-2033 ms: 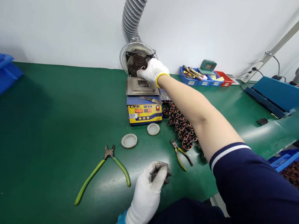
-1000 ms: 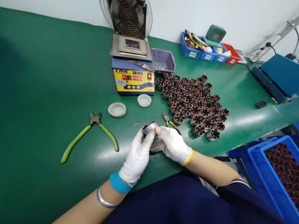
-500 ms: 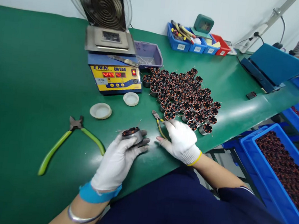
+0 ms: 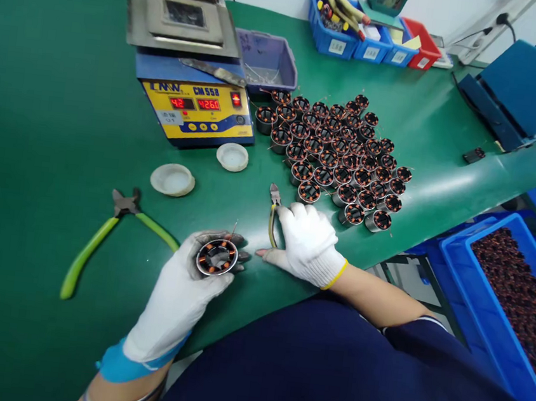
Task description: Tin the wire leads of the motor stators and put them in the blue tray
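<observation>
My left hand (image 4: 189,262), in a white glove with darkened fingertips, holds a motor stator (image 4: 216,257). Its round end with copper windings faces up, and a thin wire lead sticks up from its far side. To the right, my gloved right hand (image 4: 305,243) has its fingers over the handles of small diagonal cutters (image 4: 274,204). The jaws point away from me, one yellowish handle shows, and the other is hidden. Just beyond that hand many similar stators (image 4: 328,159) stand in a close group. Larger green-handled cutters (image 4: 126,206) lie spread on the green table at left.
A yellow-and-blue solder pot (image 4: 192,103) with lit displays stands at the back left, beside a purple bin (image 4: 268,60). Two small white dishes (image 4: 173,180) sit before it. Blue tool bins (image 4: 335,38) line the wall. At right, a blue crate (image 4: 463,253) holds many wound parts.
The stator in my left hand has turned so its wound end shows more fully. The small cutters have swung more upright under my right hand. The whole view has tilted downward.
</observation>
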`<state>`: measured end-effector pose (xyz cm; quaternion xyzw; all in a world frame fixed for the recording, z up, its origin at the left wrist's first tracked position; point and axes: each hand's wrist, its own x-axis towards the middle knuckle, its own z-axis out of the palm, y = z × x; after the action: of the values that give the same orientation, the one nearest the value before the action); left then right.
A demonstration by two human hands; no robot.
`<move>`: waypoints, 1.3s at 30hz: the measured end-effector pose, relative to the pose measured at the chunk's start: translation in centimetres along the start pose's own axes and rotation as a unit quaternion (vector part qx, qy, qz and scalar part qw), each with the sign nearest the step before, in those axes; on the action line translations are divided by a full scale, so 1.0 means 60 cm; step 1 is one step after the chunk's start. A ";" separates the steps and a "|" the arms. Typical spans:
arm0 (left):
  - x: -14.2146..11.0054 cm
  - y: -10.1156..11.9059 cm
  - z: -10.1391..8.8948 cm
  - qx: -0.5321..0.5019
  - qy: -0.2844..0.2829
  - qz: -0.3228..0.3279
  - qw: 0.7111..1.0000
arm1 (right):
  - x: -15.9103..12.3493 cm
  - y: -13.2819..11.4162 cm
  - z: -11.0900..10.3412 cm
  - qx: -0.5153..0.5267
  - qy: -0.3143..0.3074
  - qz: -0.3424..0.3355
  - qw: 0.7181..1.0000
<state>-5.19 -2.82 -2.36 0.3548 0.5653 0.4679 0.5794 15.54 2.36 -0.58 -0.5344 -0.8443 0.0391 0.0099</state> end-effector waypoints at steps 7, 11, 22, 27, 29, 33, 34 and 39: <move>0.000 0.005 0.003 0.057 0.008 -0.027 0.998 | 0.016 -0.006 -0.036 -0.101 -0.103 -0.049 0.988; 0.000 0.004 0.003 0.075 -0.004 -0.031 0.997 | 0.023 -0.005 -0.028 -0.076 -0.121 0.006 0.990; -0.011 -0.021 -0.002 0.181 -0.033 0.037 0.982 | -0.011 0.104 -0.054 0.254 -0.114 -0.123 0.952; -0.011 -0.028 -0.007 0.236 -0.077 0.123 0.961 | -0.020 0.099 -0.071 0.362 -0.220 -0.161 0.891; -0.011 -0.025 -0.007 0.247 -0.084 0.141 0.955 | -0.017 0.098 -0.077 0.407 -0.291 -0.143 0.854; -0.011 -0.018 -0.003 0.259 -0.091 0.151 0.950 | -0.010 0.096 -0.073 0.433 -0.355 -0.114 0.821; -0.011 -0.017 -0.003 0.259 -0.091 0.153 0.949 | -0.008 0.096 -0.071 0.434 -0.360 -0.109 0.818; -0.011 -0.018 -0.003 0.264 -0.098 0.167 0.945 | -0.008 0.091 -0.062 0.428 -0.366 -0.106 0.820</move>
<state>-5.16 -3.78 -3.17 0.6284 0.5415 0.3545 0.4314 20.90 4.49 2.72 -0.3299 -0.7358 0.5875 -0.0679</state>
